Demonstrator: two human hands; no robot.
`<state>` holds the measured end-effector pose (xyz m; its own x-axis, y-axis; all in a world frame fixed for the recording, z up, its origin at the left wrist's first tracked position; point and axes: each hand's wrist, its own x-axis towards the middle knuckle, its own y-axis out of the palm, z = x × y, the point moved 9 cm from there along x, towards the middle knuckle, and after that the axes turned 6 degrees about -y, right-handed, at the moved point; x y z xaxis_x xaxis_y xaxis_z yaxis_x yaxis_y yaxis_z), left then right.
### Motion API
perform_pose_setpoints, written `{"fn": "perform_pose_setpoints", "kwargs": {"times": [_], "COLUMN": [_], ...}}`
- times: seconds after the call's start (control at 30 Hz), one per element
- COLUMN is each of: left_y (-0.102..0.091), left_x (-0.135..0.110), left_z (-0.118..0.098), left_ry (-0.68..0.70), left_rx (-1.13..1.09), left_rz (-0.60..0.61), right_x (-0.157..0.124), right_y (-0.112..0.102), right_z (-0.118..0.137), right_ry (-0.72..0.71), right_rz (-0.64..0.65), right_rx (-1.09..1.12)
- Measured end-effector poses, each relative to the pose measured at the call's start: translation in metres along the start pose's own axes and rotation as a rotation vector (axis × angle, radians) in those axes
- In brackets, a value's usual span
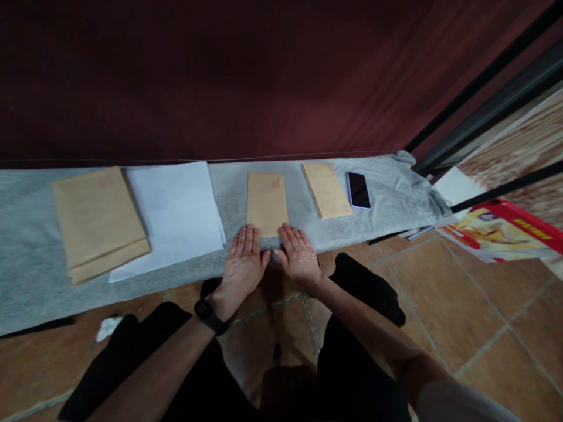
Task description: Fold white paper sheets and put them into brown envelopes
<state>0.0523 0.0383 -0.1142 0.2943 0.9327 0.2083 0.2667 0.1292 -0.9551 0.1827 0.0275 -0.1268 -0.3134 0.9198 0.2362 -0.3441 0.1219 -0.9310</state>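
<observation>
A brown paper envelope [266,202] with small red print in its upper right corner lies flat in front of me on the grey cloth. My left hand [244,261] rests palm down with fingers stretched out, its fingertips on the envelope's lower left corner. On the lower right corner lie the fingertips of my right hand [297,255], also flat and stretched out. The two thumbs point at each other, close together just below the envelope's near edge. Neither hand grips anything.
Left of centre are white paper sheets [176,211], partly under a pile of larger brown envelopes [99,220]. To the right lie more small brown envelopes [326,189] and a phone [359,190] in a purple case. A red and yellow box [505,231] stands beyond the cloth's right end.
</observation>
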Motion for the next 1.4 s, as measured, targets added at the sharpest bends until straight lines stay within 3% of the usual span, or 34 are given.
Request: {"fn": "perform_pose_setpoints", "kwargs": {"times": [0.27, 0.87, 1.03, 1.2, 1.4], "left_y": [0.001, -0.006, -0.006, 0.007, 0.021], "left_x": [0.001, 0.004, 0.004, -0.004, -0.01], "left_z": [0.004, 0.014, -0.005, -0.024, -0.026], "left_ry": [-0.039, -0.115, 0.01, 0.16, 0.182], "left_rx": [-0.006, 0.009, -0.011, -0.029, -0.001], "left_rz": [0.022, -0.052, -0.037, 0.015, 0.061], "right_x": [-0.003, -0.004, 0.002, 0.004, 0.002], "right_y": [-0.002, -0.007, -0.01, -0.003, 0.006], "right_z": [-0.004, -0.017, -0.007, 0.019, 0.035], "right_ry": [-0.01, 0.069, 0.009, -0.117, -0.16], "right_rz": [-0.033, -0.032, -0.028, 0.019, 0.06], "right_rx": [-0.051, -0.051, 0.056, 0.151, 0.173]}}
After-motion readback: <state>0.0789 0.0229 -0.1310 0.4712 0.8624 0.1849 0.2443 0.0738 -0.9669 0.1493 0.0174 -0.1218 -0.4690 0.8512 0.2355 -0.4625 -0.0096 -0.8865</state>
